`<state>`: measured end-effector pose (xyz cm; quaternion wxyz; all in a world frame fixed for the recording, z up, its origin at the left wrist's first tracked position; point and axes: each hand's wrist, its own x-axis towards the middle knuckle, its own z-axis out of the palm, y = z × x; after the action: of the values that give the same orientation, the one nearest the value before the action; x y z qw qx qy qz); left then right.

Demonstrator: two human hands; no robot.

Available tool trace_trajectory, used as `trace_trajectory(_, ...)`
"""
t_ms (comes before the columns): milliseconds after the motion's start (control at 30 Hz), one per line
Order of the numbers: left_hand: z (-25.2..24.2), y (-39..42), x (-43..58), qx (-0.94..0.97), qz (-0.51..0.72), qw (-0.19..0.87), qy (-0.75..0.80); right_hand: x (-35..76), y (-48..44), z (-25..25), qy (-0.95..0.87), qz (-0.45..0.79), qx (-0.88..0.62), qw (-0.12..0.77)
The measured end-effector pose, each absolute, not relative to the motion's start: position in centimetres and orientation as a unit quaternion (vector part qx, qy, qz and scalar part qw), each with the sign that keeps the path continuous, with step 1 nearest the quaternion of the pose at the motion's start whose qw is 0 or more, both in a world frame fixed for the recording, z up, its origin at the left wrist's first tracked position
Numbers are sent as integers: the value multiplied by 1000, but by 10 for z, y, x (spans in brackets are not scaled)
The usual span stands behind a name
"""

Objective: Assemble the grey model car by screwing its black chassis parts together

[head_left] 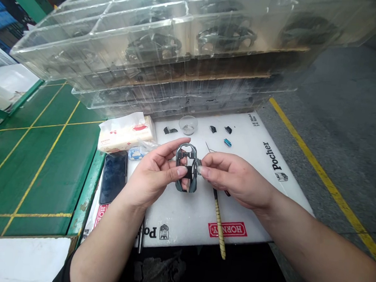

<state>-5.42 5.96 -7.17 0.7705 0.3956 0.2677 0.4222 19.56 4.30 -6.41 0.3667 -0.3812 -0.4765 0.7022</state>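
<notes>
Your left forearm (103, 251) and right forearm (316, 240) reach in, your left hand (150, 175) and right hand (233, 178) closing narrowly on a dark model car body (186, 169), fingertips against its sides so both faces stay reachable. Around it on a white Pocher mat (182, 224), a twisted-handle tool (220, 225), a clear cup (188, 124) and small dark parts (212, 129) sit within reach, below stacked clear compartment trays (143, 39).

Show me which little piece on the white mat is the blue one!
It's the small blue piece near the far edge of the white mat. It's the only blue one there, and the other little pieces are black.
</notes>
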Motion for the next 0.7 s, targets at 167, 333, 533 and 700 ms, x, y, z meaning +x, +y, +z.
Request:
trace_trajectory(167, -73, 59, -54, 400, 423, 762, 282, 195, 42, -64, -488, 684, -392, 374)
trace_trajectory(333, -74, 59, -54, 402, 428, 759, 281, 195, 42, -63, -494, 675, -400, 375)
trace_trajectory(533, -75, 59, -53, 405, 424, 759, 283, 195, 42, -63, -486, 680, -407, 368)
trace_trajectory(700, -74, 59, -53, 402, 423, 763, 279, 195, 43, -62, -493, 674, -408, 370)
